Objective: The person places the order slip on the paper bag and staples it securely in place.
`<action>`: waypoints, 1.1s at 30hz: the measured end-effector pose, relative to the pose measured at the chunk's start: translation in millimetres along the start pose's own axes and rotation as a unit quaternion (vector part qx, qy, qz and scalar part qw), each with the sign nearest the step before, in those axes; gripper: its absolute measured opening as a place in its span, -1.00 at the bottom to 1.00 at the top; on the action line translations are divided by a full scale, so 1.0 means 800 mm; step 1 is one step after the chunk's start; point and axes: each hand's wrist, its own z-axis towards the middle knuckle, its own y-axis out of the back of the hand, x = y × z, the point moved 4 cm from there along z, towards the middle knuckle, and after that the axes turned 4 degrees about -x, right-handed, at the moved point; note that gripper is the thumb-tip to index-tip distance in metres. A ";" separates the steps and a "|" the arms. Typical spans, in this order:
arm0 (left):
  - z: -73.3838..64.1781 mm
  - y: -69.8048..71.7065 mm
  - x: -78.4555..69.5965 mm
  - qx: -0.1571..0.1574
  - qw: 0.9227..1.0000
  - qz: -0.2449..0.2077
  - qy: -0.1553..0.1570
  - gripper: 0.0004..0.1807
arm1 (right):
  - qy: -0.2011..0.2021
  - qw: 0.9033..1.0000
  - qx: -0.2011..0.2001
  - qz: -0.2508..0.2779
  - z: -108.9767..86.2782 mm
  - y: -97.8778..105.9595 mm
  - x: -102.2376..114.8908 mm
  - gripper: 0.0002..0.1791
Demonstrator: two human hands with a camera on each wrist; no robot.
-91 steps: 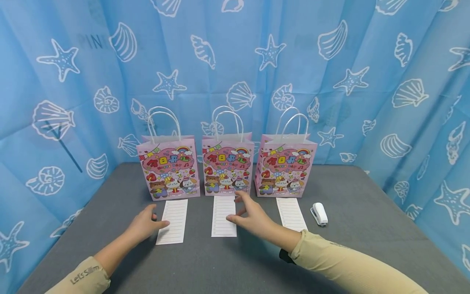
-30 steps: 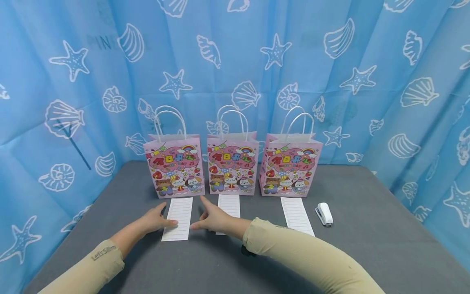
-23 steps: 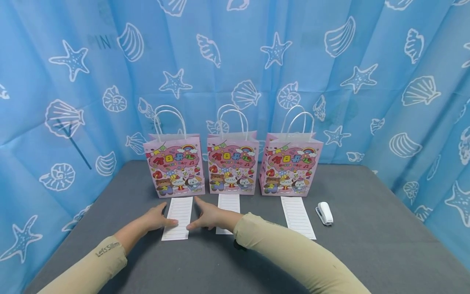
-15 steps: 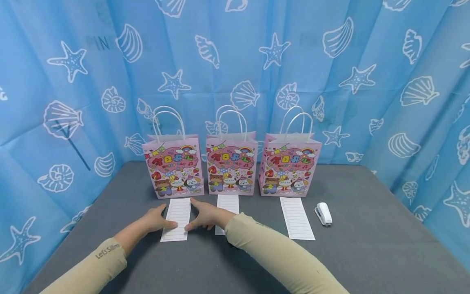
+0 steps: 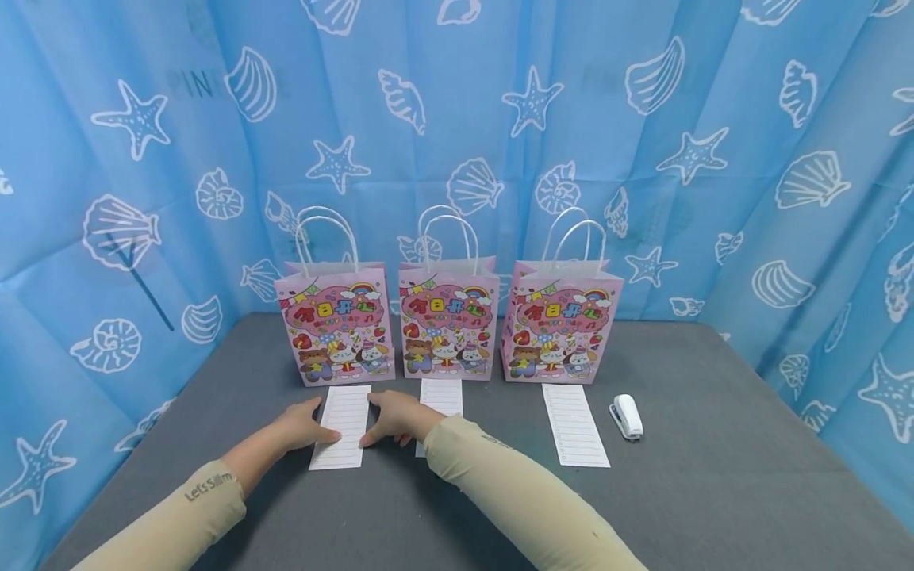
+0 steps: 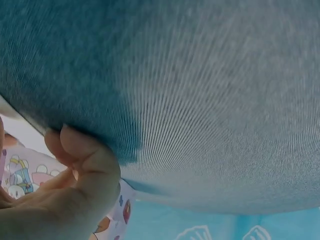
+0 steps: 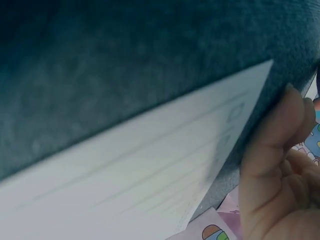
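In the head view, my left hand (image 5: 294, 426) lies at the left edge of the left lined paper slip (image 5: 348, 416), its thumb over the paper. From the other side my right hand (image 5: 394, 415) reaches that slip's right edge, index finger near the top and thumb lower down. Both hands keep thumb and index finger spread apart, and the slip lies flat on the table. A middle paper slip (image 5: 441, 396) is partly hidden by my right hand and sleeve. The right wrist view shows this slip (image 7: 125, 170) beside my thumb. Further right lies a third slip (image 5: 574, 424).
Behind the slips stand three pink gift bags with white handles: left (image 5: 336, 325), middle (image 5: 448, 321) and right (image 5: 560, 325). A white stapler (image 5: 627, 417) rests right of the third slip. The table (image 5: 700, 444) is grey, with a blue shell-print curtain (image 5: 457, 119) behind.
My right hand has moved left from the middle slip to the right edge of the left slip. The left hand has shifted slightly over the left slip's edge. Bags and stapler stay put.
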 end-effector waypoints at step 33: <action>0.007 0.014 0.005 -0.010 0.974 -0.190 0.124 -0.70 | 0.007 1.000 -0.019 -0.006 -0.005 0.000 0.004 -0.34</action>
